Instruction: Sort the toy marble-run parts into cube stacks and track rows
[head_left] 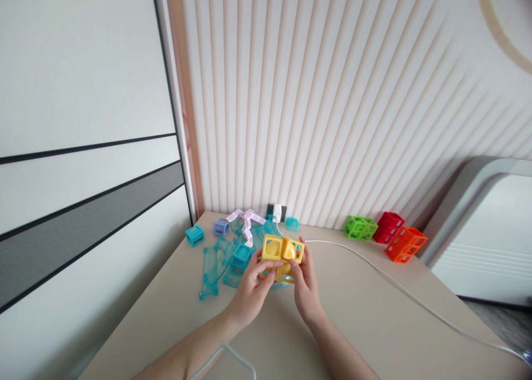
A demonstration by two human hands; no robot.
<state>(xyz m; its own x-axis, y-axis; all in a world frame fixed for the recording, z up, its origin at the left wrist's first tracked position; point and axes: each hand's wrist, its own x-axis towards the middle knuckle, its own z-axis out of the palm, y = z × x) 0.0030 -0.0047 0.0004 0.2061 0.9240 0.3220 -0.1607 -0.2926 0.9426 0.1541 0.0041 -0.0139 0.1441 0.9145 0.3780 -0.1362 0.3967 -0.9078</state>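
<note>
Between my two hands is a cluster of yellow hollow cube blocks (272,247), raised above the table in the middle of the head view. My left hand (252,291) grips its lower left side, thumb and fingers closed on it. On the right side, my right hand (306,286) wraps round the same cluster, its thumb pressed on the front. One yellow cube at the upper right looks turned against the others. Behind the hands lie translucent teal plastic parts (210,269), partly hidden by the blocks. Beside them sits a blue-teal cube (241,256).
A lilac folded piece (247,225), a periwinkle cube (221,226) and a teal cube (195,235) are at the back left. Green (359,228), red (388,227) and orange blocks (405,245) stand back right. A white cable (390,277) crosses the table (357,324) from a plug (277,212).
</note>
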